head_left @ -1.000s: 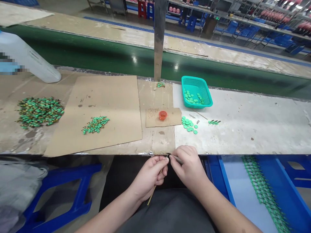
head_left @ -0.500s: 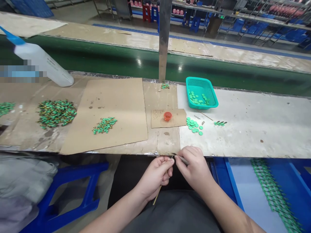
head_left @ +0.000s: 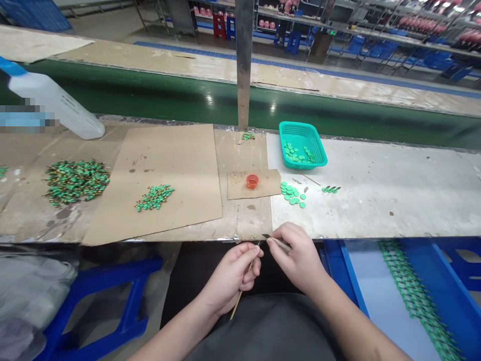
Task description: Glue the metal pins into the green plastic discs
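My left hand (head_left: 239, 268) is closed around a thin wooden stick (head_left: 235, 305), whose lower end slants down toward my lap. At the stick's upper end, by my fingertips, there is a small pale tip too fine to make out. My right hand (head_left: 295, 253) grips a craft knife (head_left: 282, 244) with a dark pointed blade, held close to that tip. Both hands are at the table's front edge. Beyond them lie loose green discs (head_left: 292, 192) and a small red cup (head_left: 252, 181) of liquid on a cardboard piece (head_left: 236, 192).
A teal basket (head_left: 319, 159) holds more green discs. Piles of small green-and-gold pieces (head_left: 77, 181) lie left, some on a cardboard sheet (head_left: 180, 160). A white bottle (head_left: 63, 103) stands behind. Blue stool (head_left: 124, 286) left; blue tray (head_left: 424, 281) with rows of green pieces right.
The view has shifted slightly, so the table's things sit further left. The knife blade has lifted a little from the stick's tip and shows more clearly. Both hands keep their grips.
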`<move>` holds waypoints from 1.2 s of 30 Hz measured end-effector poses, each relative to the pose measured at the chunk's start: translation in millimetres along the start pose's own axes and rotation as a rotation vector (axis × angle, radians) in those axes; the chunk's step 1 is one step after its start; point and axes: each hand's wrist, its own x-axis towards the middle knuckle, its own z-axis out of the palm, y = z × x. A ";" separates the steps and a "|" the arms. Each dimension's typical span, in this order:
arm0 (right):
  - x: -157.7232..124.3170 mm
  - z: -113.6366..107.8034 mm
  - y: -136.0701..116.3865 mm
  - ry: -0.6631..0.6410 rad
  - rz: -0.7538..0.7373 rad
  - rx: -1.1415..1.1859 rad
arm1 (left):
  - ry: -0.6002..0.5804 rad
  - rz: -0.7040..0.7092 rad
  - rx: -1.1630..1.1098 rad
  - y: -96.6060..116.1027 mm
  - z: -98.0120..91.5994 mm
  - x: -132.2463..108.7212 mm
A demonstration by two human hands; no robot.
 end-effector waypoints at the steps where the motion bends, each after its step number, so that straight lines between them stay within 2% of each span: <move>1: -0.4 0.5 0.1 -0.008 -0.001 0.000 | -0.004 0.005 0.000 -0.1 0.0 0.1; 6: -0.8 4.5 -0.5 -0.053 -0.016 -0.005 | -0.025 0.035 0.006 -0.6 3.1 0.2; 14: 1.3 -2.4 -5.5 -0.011 0.016 0.062 | -0.046 0.077 0.010 0.8 9.2 -5.1; 17: 0.8 -1.9 -4.8 -0.050 -0.017 0.072 | -0.042 0.076 0.007 3.8 11.3 -5.2; 22: 1.1 -1.3 -3.0 -0.004 0.004 0.075 | -0.047 0.057 0.004 7.6 14.4 -6.2; 27: 1.2 -2.4 -3.2 -0.028 -0.029 0.079 | -0.059 0.057 0.006 7.8 15.6 -6.8; 36: 1.9 -4.5 -3.8 -0.032 0.000 0.077 | -0.060 0.044 0.010 7.9 15.9 -8.3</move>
